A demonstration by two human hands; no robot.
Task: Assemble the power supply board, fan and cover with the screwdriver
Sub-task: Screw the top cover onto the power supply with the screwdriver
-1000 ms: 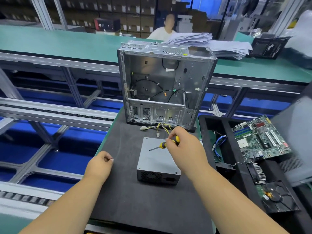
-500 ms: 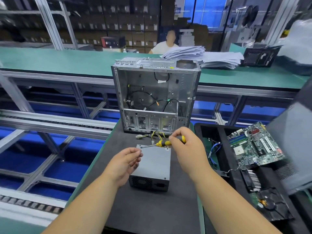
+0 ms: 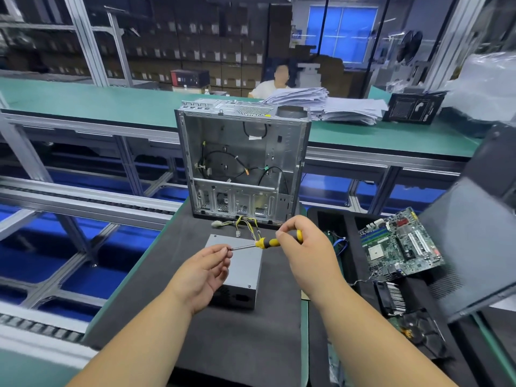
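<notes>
Both forearms reach in from the bottom edge, and the 2 hands meet above 1 grey metal power supply box (image 3: 234, 270) lying on the dark foam mat (image 3: 245, 344). Right hand (image 3: 305, 254) grips the handle of 1 yellow-and-black screwdriver (image 3: 266, 243), shaft level and pointing left; left hand (image 3: 205, 270), palm up, pinches its tip. Behind stands 1 open silver computer case (image 3: 243, 163); 1 green motherboard (image 3: 402, 244) lies in the black tray (image 3: 343, 219) to the right.
</notes>
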